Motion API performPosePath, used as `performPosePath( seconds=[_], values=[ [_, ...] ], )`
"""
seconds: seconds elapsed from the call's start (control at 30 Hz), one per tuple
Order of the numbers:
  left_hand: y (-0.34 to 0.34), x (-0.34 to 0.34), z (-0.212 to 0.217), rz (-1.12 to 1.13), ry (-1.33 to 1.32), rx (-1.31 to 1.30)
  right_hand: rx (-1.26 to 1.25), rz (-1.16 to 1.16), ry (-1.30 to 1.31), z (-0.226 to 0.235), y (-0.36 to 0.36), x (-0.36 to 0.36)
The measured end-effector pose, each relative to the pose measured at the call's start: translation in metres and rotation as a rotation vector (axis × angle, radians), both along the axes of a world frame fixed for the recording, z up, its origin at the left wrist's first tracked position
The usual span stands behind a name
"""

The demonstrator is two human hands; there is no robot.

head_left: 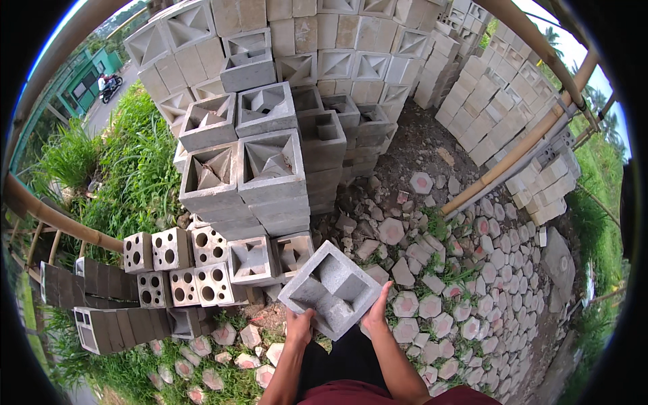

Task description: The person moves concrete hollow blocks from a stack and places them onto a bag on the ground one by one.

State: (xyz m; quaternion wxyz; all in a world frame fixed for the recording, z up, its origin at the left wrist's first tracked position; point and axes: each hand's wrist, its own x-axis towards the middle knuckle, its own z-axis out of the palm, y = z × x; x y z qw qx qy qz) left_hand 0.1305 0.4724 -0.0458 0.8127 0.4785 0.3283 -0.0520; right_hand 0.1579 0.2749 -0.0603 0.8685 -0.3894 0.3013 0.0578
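Note:
Between my two hands I hold a square grey concrete ventilation block [312,293], tilted, its recessed patterned face turned up toward me. My left hand [300,325] grips its lower left edge, with the thumb on the rim. Along its right side my right hand [378,307] presses, thumb pointing up and the other fingers mostly hidden behind. Just beyond the held block, two similar ventilation blocks [252,260] rest low beside a taller stack of grey ventilation blocks [273,165].
Blocks with round holes [182,287] are piled at the left, next to dark rows of blocks [125,329]. Hexagonal pavers [442,324] and rubble cover the ground. A bamboo pole [499,165] slants at the right. More pale blocks [496,101] stand behind it.

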Motion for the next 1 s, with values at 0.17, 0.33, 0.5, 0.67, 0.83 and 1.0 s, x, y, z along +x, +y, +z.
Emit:
performPosePath(
  seconds=[0.17, 0.33, 0.5, 0.67, 0.83, 1.0],
  values=[
    [0.024, 0.012, 0.064, -0.307, -0.049, 0.058, 0.297, -0.136, -0.073, 0.083, -0.002, -0.076],
    [0.013, 0.013, 0.111, -0.608, -0.106, -0.030, 0.212, -0.389, -0.025, 0.139, 0.010, -0.144],
    [-0.016, -0.002, 0.142, -0.774, -0.189, -0.145, 0.234, -0.608, -0.225, 0.130, -0.006, -0.195],
    [-0.106, -0.029, 0.157, -0.890, -0.217, -0.191, 0.312, -0.890, -0.238, 0.127, -0.043, -0.243],
    [-0.220, -0.057, 0.162, -1.101, -0.256, -0.157, 0.139, -1.003, -0.263, 0.137, -0.107, -0.301],
    [-0.337, -0.106, 0.165, -1.298, -0.272, -0.312, -0.477, -1.072, -0.192, 0.157, -0.172, -0.368]
  ],
)
